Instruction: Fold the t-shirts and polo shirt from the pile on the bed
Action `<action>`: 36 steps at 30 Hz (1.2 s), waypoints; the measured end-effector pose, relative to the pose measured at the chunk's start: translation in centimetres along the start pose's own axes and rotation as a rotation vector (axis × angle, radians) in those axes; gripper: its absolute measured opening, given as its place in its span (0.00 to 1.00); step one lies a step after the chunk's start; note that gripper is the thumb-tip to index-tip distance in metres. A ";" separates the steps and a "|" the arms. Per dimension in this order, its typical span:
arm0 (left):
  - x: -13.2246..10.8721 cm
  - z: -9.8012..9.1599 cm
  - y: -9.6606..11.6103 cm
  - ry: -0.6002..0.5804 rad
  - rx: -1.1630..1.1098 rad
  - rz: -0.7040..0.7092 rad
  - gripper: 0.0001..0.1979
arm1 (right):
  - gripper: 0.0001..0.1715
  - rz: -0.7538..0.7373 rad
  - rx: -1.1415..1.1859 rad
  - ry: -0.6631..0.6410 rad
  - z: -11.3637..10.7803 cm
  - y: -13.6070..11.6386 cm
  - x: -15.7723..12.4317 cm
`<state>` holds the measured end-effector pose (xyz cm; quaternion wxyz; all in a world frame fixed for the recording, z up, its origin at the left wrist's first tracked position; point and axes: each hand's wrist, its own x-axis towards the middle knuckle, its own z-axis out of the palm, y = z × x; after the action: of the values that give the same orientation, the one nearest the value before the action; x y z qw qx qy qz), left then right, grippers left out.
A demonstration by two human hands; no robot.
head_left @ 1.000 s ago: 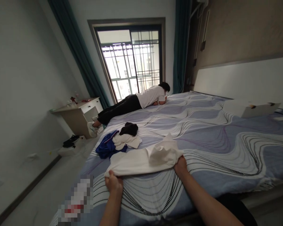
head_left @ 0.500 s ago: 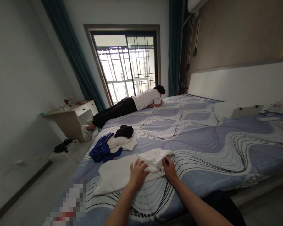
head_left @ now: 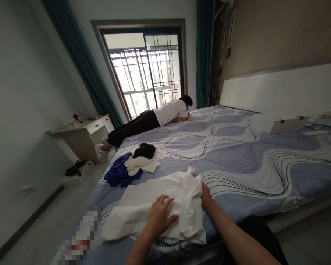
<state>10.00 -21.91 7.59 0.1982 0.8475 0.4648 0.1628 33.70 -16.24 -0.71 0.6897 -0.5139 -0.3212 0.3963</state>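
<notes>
Room: a bedroom, most likely in a home
Bed: wide, filling most of the floor, its patterned sheet [head_left: 231, 147] in grey-blue with wavy white bands
Headboard: a long pale panel [head_left: 281, 84] against the wall
Window: large framed glass panes [head_left: 127, 81] with bars beyond and a building outside
Curtains: teal, a left one [head_left: 74, 70] and a right one [head_left: 204, 55]
Furniture: a small desk [head_left: 77, 145] with a white drawer
Clothing: a white garment [head_left: 143, 195] and a loose pile [head_left: 132, 165] on the bed
Company: a person [head_left: 167, 115] lying face down across the far side
</notes>
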 end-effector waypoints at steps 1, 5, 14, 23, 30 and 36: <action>-0.4 -0.2 -1.2 -0.008 0.084 -0.025 0.23 | 0.23 0.014 0.013 0.006 0.0 0.0 0.0; -2.9 0.8 -4.1 -0.002 0.220 -0.145 0.09 | 0.23 0.009 -0.014 0.070 -0.2 -0.4 -0.5; -4.1 0.3 1.7 -0.059 -0.705 -0.222 0.21 | 0.32 -0.062 -0.203 -0.371 0.9 -2.1 -8.5; 2.7 -4.5 7.6 0.318 -0.542 0.007 0.12 | 0.15 -0.110 -0.042 -0.779 6.8 -12.1 0.1; 6.1 0.7 -4.4 0.397 0.178 -0.261 0.28 | 0.39 -0.184 -0.757 -0.443 5.8 -7.5 0.1; 5.0 3.1 -6.4 0.528 0.351 -0.598 0.28 | 0.31 -0.244 -1.231 -0.030 0.4 -1.7 -7.3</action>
<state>9.40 -15.08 2.24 -0.0360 0.6256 0.7452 0.2279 30.23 -22.77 0.79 0.3030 -0.7709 -0.5565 0.0644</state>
